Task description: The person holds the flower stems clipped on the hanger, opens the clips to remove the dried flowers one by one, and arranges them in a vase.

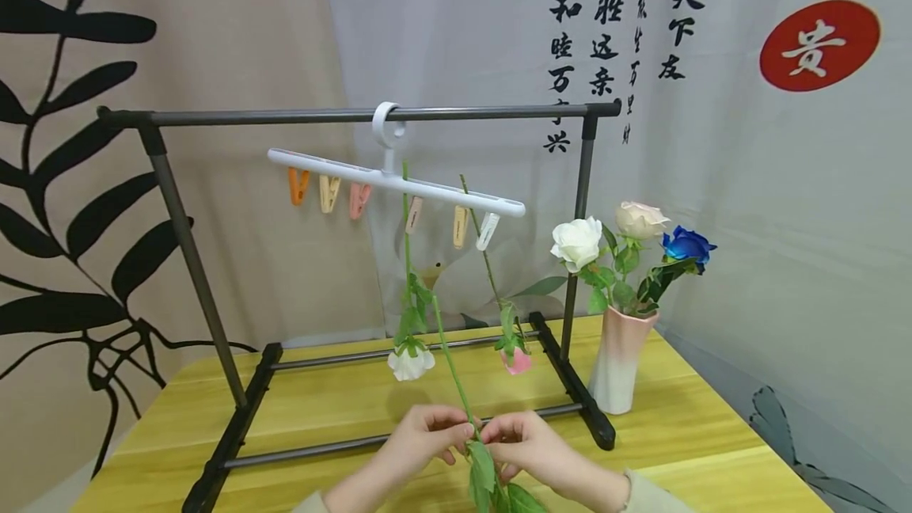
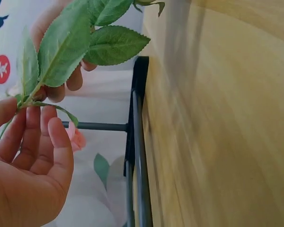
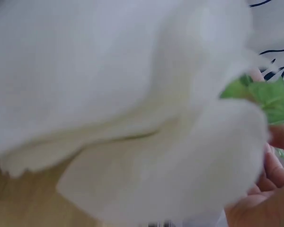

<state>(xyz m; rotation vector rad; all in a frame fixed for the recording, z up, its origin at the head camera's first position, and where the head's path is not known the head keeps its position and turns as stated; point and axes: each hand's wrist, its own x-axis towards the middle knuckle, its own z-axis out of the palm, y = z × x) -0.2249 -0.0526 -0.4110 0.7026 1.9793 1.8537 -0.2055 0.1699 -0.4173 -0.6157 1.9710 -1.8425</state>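
Left hand (image 1: pixel 431 440) and right hand (image 1: pixel 530 448) pinch a stem (image 1: pixel 454 370) over the yellow table (image 1: pixel 712 450); printed cloth (image 1: pixel 463 38) hangs behind rack (image 1: pixel 196 275) and vase (image 1: pixel 620 366).

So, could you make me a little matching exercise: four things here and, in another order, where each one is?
1. white plastic clip hanger
2. blue rose
3. pink flower
4. nearest leafy green stem

A. in the pink-and-white vase
B. held by a person's fingers
C. upside down under the hanger
D. hooked over the grey bar

Pairs: 1-D; 2-A; 3-C; 4-B
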